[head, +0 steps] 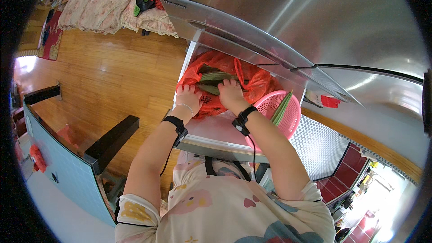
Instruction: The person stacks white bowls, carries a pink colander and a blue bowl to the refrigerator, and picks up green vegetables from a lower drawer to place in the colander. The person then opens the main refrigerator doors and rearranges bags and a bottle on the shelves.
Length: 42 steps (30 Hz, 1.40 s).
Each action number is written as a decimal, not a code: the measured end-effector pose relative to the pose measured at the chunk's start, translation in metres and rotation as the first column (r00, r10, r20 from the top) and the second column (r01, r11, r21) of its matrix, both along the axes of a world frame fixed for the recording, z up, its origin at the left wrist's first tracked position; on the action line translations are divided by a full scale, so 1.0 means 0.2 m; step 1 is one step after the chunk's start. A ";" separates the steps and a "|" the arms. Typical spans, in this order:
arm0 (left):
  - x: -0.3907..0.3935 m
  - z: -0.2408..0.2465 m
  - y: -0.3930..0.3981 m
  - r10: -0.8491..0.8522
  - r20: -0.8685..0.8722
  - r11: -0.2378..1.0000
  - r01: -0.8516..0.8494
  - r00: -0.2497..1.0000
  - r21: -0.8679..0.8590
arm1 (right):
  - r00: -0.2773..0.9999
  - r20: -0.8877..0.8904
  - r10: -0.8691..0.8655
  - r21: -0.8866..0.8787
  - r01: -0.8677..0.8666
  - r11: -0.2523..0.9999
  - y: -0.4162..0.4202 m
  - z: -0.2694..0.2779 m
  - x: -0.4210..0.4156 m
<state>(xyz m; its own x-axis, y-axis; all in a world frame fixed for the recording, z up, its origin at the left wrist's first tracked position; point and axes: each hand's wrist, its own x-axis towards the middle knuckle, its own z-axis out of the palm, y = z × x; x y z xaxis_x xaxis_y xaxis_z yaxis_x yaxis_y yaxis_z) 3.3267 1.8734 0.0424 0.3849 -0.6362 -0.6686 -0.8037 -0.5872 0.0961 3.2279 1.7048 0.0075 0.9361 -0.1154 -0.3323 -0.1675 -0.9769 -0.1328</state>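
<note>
A red plastic bag (216,61) lies in a pulled-out refrigerator drawer (216,131), its mouth open over several long green ridged vegetables (217,76), perhaps okra or luffa. My left hand (187,100) rests on the bag's left edge, fingers on the plastic; whether they pinch it is hard to tell. My right hand (232,95) reaches into the bag's mouth, fingertips on the green vegetables; its grip is partly hidden. Right of the bag, a pink plastic colander (294,114) holds a few green ridged pods (282,109), partly behind my right forearm.
Stainless-steel refrigerator doors (287,17) rise beyond the drawer. A table with a light blue top (60,152) stands at the left, on the wooden floor (111,71). A bed with a floral cover (98,10) is at the upper left. Thin black cables hang from both wrist straps.
</note>
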 end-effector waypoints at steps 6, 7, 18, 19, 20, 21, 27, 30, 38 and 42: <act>0.00 0.02 -0.06 -0.011 0.002 0.999 0.011 1.000 0.041 | 0.974 -0.202 -0.098 0.260 0.150 0.954 -0.22 0.37 0.01; 0.01 0.08 -0.09 -0.021 -0.035 0.997 0.024 0.999 0.076 | 0.980 -0.182 -0.077 0.313 0.132 0.941 -0.26 0.46 -0.01; -0.33 0.21 -0.34 -0.050 -0.541 0.996 0.002 0.840 -0.089 | 0.756 0.261 -0.600 0.810 0.166 0.562 -0.46 1.12 -0.32; -0.34 0.19 -0.35 0.016 -0.555 0.994 -0.074 0.831 -0.081 | 0.781 0.215 -0.587 0.774 0.231 0.590 -0.45 1.15 -0.36; -0.35 0.14 -0.36 -0.038 -0.449 0.987 -0.036 0.893 -0.154 | 0.802 0.165 -0.574 0.731 0.291 0.617 -0.44 1.19 -0.40; -0.35 0.15 -0.38 0.031 -0.450 0.985 -0.105 0.892 -0.141 | 0.812 0.113 -0.573 0.682 0.356 0.639 -0.44 1.20 -0.45; -0.36 0.01 -0.35 0.131 -0.181 0.991 -0.126 0.975 0.041 | 0.742 0.117 -0.660 0.501 0.530 0.685 -0.46 0.55 -0.73; -0.39 -0.08 -0.26 -0.026 -0.172 0.991 0.049 0.985 0.127 | 0.719 -0.051 -0.693 0.327 0.668 0.669 -0.42 0.40 -0.70; -0.36 -0.03 -0.13 0.007 -0.210 0.995 -0.027 0.978 -0.096 | 0.604 0.101 -0.791 0.117 0.782 0.612 -0.43 0.16 -0.58; -0.33 -0.09 -0.13 -0.023 -0.211 0.998 0.033 0.977 0.045 | 0.849 0.385 -0.363 0.417 0.191 0.889 -0.25 0.23 -0.34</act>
